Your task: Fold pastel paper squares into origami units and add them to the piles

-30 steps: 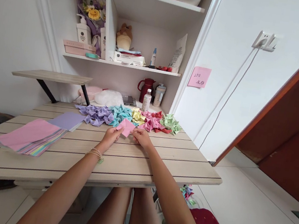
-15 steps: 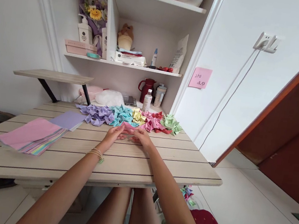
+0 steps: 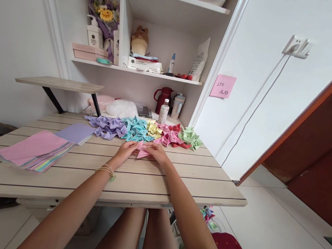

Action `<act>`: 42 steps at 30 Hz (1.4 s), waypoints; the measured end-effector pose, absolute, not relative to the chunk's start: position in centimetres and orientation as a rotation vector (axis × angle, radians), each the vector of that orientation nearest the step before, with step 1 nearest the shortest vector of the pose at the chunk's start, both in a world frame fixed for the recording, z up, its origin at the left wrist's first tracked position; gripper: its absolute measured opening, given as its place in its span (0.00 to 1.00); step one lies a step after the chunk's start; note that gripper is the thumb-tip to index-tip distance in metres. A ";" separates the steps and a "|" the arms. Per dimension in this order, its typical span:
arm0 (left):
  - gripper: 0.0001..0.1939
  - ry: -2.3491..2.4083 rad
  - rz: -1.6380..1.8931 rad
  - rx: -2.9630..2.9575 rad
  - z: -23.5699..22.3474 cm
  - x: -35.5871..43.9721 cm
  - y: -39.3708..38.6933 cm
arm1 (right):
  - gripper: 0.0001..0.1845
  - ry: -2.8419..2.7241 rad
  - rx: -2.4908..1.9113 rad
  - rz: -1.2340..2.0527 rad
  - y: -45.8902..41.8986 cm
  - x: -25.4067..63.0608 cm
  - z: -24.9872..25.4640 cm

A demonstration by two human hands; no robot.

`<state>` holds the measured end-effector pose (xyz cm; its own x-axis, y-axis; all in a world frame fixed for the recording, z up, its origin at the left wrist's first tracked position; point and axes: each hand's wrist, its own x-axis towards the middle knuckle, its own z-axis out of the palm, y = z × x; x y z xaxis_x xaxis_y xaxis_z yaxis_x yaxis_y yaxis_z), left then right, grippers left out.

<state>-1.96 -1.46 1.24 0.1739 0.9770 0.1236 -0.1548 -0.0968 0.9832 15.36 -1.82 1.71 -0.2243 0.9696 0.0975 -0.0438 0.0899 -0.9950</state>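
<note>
Between my hands is a piece of pink origami paper (image 3: 142,153), partly folded, with a pointed lower edge. My left hand (image 3: 126,152) pinches its left side, and my right hand (image 3: 157,152) grips its right side. The fingers cover part of the folds. Just beyond my hands lies a row of folded paper pieces: purple ones (image 3: 107,127), turquoise ones (image 3: 136,128), yellow ones (image 3: 154,129), pink and red ones (image 3: 169,135), and light green ones (image 3: 190,137). To the left, a fanned stack of coloured paper sheets (image 3: 33,148) rests beside purple sheets (image 3: 75,132).
The slatted wooden table (image 3: 202,175) ends at a front edge before my legs. A small raised stand (image 3: 59,83) is at the back left. Behind the row stand a plastic bottle (image 3: 163,112), a dark red jug (image 3: 164,99) and a tumbler (image 3: 178,105).
The pink paper was held flat and diamond-shaped, then tilted edge-on, and now shows a narrower folded shape with a point toward me. Both hands stay in nearly the same place.
</note>
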 end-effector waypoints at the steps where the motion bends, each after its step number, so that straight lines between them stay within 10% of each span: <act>1: 0.21 0.914 1.215 1.278 1.1 -2.0 -1.4 | 0.24 -1.414 -0.981 1.322 -1.7 15.4 1.5; 42: 0.09 1.011 1.127 1.960 1.4 -1.6 -2.4 | 0.19 -1.963 -1.158 0.696 -2.1 15.6 1.0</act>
<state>-1.58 -2.42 1.37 0.3321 0.8581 0.3916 0.2966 -0.4892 0.8202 15.60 -2.13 1.05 -0.3181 0.8918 0.3217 0.4896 0.4451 -0.7498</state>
